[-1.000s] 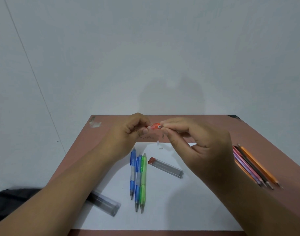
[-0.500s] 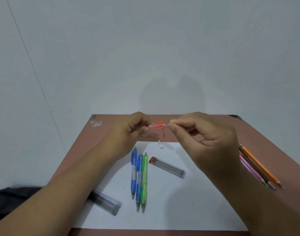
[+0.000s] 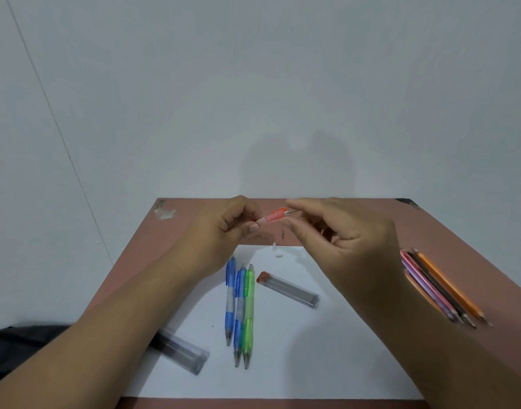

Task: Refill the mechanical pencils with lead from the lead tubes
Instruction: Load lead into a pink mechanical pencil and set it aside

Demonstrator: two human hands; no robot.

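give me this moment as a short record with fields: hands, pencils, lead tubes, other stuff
left hand: left hand grips the red pencil, held above the table
right hand: right hand at the pencil's open end, thumb and forefinger close around a thin lead; contact too fine to tell
pencils on paper: two blue pencils and a green pencil, side by side on the white paper
lead tubes: red-capped tube on the paper; second clear tube at its left edge
other: coloured pencils at right; two small white bits on the paper
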